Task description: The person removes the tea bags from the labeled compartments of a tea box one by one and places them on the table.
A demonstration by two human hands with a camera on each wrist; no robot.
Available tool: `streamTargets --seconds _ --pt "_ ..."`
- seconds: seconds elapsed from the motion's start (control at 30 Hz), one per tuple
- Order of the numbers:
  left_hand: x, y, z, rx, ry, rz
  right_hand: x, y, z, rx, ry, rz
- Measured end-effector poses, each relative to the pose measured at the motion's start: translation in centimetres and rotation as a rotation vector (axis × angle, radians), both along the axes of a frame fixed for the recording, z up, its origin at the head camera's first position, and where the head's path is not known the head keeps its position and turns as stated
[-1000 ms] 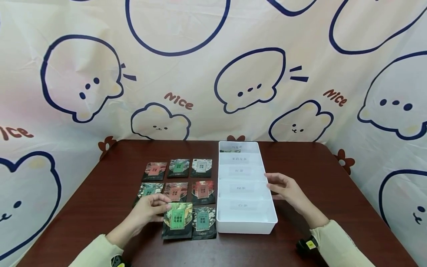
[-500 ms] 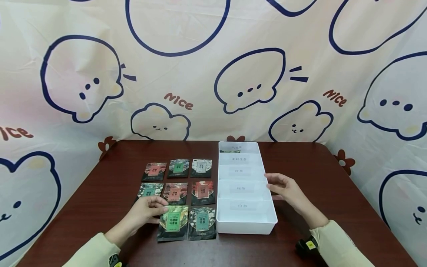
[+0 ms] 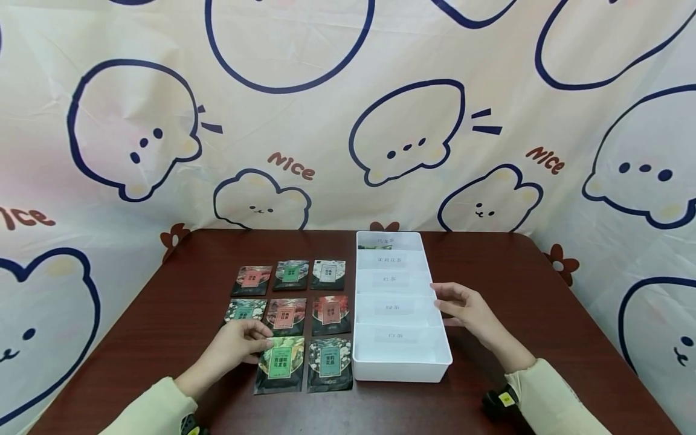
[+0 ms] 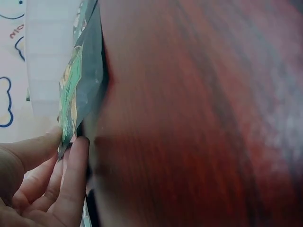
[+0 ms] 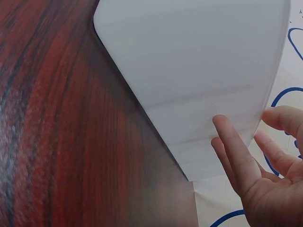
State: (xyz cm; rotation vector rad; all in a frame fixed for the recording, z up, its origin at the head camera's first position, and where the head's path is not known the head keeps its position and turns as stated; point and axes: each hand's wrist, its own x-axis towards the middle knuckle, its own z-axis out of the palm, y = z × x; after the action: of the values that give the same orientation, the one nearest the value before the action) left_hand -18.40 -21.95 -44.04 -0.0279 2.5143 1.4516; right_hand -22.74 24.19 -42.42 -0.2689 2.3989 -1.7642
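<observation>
My left hand (image 3: 231, 347) pinches the upper left corner of a green-labelled tea sachet (image 3: 280, 365) between thumb and fingers. The left wrist view shows that sachet (image 4: 78, 87) tilted, with fingertips under its edge. Beside it on the right lies a teal-labelled sachet (image 3: 330, 365). My right hand (image 3: 470, 311) rests against the right side of a white divided box (image 3: 402, 371). Fairly straight fingers touch the box wall (image 5: 189, 56) and its rim in the right wrist view. A green sachet edge (image 3: 375, 246) shows in the farthest compartment.
Two further rows of sachets lie left of the box, including a red one (image 3: 331, 314), a white one (image 3: 328, 275) and a teal one (image 3: 244, 309) partly behind my left hand. Labels mark the box compartments. A patterned cloth (image 3: 326, 121) hangs behind the brown table (image 3: 516, 272).
My left hand has drawn the green-labelled sachet slightly left and toward me, uncovering more of the teal-labelled sachet beside it. My right hand and the box have not visibly moved.
</observation>
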Motion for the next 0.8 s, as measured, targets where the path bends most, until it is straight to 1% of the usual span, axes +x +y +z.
streamTargets --seconds 0.17,0.43,0.8 --pt "0.11 0.07 0.06 -0.057 0.032 -0.019 -0.02 0.01 -0.01 -0.001 -0.001 0.001" --pt "0.08 0.29 -0.10 -0.103 0.040 -0.021 0.00 0.03 -0.04 0.003 -0.001 -0.004" --pt "0.24 0.52 0.05 -0.127 0.054 -0.011 -0.01 0.06 -0.08 -0.006 -0.004 0.001"
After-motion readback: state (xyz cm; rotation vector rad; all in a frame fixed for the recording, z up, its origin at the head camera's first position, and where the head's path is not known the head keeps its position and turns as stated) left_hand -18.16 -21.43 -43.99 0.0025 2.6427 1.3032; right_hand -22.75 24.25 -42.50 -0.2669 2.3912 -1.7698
